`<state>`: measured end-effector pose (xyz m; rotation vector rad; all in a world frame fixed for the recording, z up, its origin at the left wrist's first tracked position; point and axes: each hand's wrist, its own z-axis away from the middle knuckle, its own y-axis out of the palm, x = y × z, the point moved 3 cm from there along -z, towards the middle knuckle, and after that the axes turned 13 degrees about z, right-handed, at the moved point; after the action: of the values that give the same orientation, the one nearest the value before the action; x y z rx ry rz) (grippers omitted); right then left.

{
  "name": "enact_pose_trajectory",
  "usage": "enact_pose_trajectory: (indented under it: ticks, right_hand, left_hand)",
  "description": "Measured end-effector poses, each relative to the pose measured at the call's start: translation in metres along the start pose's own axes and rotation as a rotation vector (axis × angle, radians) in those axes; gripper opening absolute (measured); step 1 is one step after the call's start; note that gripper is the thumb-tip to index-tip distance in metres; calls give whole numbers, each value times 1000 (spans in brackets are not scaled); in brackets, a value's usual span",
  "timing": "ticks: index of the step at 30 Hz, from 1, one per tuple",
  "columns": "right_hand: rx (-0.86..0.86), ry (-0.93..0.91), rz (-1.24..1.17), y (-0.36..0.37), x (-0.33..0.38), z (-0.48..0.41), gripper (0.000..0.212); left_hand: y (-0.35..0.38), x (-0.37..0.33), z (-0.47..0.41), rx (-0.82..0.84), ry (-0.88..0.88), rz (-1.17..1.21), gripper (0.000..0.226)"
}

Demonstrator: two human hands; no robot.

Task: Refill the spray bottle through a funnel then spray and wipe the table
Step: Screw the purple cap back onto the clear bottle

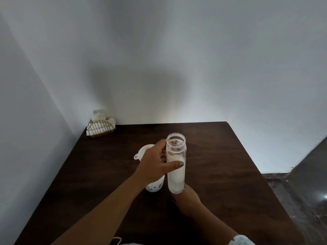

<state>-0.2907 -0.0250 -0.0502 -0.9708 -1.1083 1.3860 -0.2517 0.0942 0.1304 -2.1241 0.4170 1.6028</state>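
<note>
The job looks only just begun. The bottle has no top on, and its mouth is open. The funnel is not in it yet; it sits on a cup behind the left hand. No spraying or wiping shows. The bottle is tall, clear and frosty, held up over the dark surface. The left fingers wrap around its middle. The right hand is under its bottom, and I cannot tell if it grips. Tissues wait in the far corner.

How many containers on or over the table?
2: an uncapped clear bottle gripped by the left hand, right hand at its base; a white cup beside it, mostly hidden behind the left wrist. Others may be hidden.
</note>
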Motion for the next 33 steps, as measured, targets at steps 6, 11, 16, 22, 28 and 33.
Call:
enact_pose_trajectory:
  ticks: [6, 11, 16, 22, 28, 33]
  right_hand:
    - [17, 130, -281, -7, -11, -2, 36]
    - [-113, 220, -475, -40, -39, 5, 59]
    - [-353, 147, -286, -79, -52, 14, 33]
    - [-611, 193, -507, -151, -54, 26, 38]
    - [-947, 83, -969, -221, -30, 57, 43]
    - [-998, -117, -1249, -244, -5, 73, 31]
  left_hand:
    - [-1, -10, 3, 14, 36, -11, 51]
    - [-9, -25, -1, -31, 93, 99, 49]
    - [-11, -43, -7, 1, 174, 50, 53]
    - [-10, -37, -4, 23, 177, -4, 54]
    - [-9, -30, -5, 54, 162, -89, 51]
    - [-8, -24, -4, 59, 142, -141, 54]
